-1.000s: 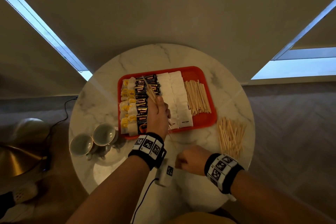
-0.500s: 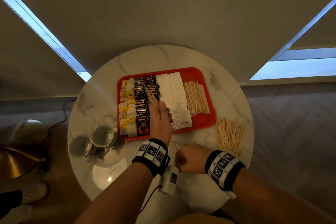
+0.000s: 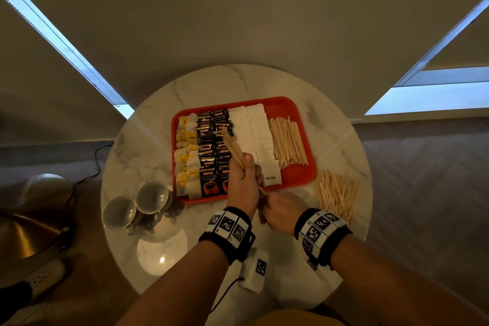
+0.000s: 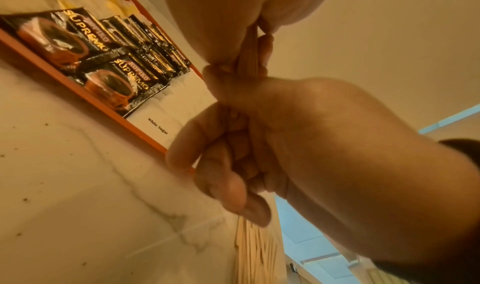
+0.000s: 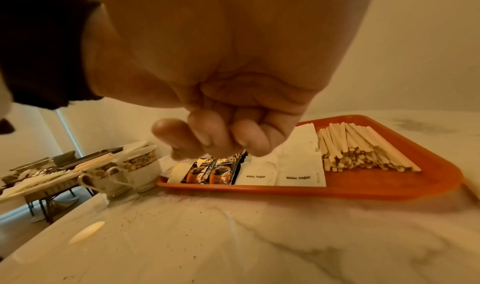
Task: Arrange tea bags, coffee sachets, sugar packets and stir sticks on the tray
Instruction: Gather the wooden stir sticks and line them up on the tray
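An orange tray (image 3: 304, 177) carries yellow tea bags (image 3: 186, 156), black coffee sachets (image 3: 211, 151), white sugar packets (image 3: 254, 130) and a row of wooden stir sticks (image 3: 288, 143). My left hand (image 3: 242, 180) grips a bundle of stir sticks (image 3: 234, 148) above the tray's front edge, tilted up and to the left over the sachets. My right hand (image 3: 280, 209) sits just below it with fingers curled. In the left wrist view the bundle (image 4: 249, 47) runs down into the right hand (image 4: 246, 144). The right wrist view shows only curled fingers (image 5: 215, 136).
A loose pile of stir sticks (image 3: 336, 193) lies on the round marble table (image 3: 158, 119), right of the tray. Two cups (image 3: 153, 197) stand left of the tray's front corner. A cable and a lamp base are on the floor at left.
My right hand has moved up from the table's front to meet the lower ends of the bundle. The left hand has kept its grip and shifted slightly right.
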`<state>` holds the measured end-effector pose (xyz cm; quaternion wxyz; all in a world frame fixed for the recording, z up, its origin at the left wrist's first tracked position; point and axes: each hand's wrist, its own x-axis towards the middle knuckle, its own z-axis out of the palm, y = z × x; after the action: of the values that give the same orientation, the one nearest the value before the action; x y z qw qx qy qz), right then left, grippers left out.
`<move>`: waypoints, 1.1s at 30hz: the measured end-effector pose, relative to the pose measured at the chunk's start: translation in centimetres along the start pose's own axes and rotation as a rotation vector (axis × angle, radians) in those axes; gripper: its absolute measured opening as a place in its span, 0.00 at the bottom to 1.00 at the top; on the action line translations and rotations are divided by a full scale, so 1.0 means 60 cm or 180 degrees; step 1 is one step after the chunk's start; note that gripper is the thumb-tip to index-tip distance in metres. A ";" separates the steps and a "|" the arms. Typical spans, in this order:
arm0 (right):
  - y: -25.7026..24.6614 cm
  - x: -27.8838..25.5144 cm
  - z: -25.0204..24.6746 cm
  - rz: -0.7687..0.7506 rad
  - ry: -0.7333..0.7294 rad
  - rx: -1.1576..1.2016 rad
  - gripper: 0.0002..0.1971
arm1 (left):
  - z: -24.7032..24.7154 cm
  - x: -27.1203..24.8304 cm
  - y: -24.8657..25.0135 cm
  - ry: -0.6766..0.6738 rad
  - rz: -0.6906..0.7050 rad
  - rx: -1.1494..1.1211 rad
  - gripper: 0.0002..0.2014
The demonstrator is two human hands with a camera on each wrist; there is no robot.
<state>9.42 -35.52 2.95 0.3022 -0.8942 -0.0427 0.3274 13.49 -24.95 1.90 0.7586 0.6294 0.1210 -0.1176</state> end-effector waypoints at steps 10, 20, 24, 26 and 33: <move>0.016 0.004 0.029 -0.0335 -0.0452 -0.1100 0.18 | -0.011 0.008 0.008 -0.0112 -0.0153 0.0006 0.09; 0.026 0.011 -0.046 0.0183 0.0275 -0.0602 0.17 | -0.066 0.003 -0.049 -0.0243 -0.0058 0.1702 0.16; 0.022 0.050 -0.088 -0.0012 0.1392 0.0129 0.28 | -0.072 -0.020 -0.069 -0.0978 -0.0040 0.2439 0.16; 0.013 0.068 -0.092 0.0046 0.0913 0.0135 0.28 | -0.056 -0.026 -0.070 -0.1177 -0.0091 0.2521 0.20; 0.044 0.074 -0.091 0.0279 0.1534 0.0916 0.25 | 0.024 0.011 -0.050 -0.0830 -0.0834 0.1185 0.22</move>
<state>15.92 -39.26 2.26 0.4131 -0.8952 0.1160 0.1208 13.18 -26.91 -0.83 0.6172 0.7166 0.0791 -0.3152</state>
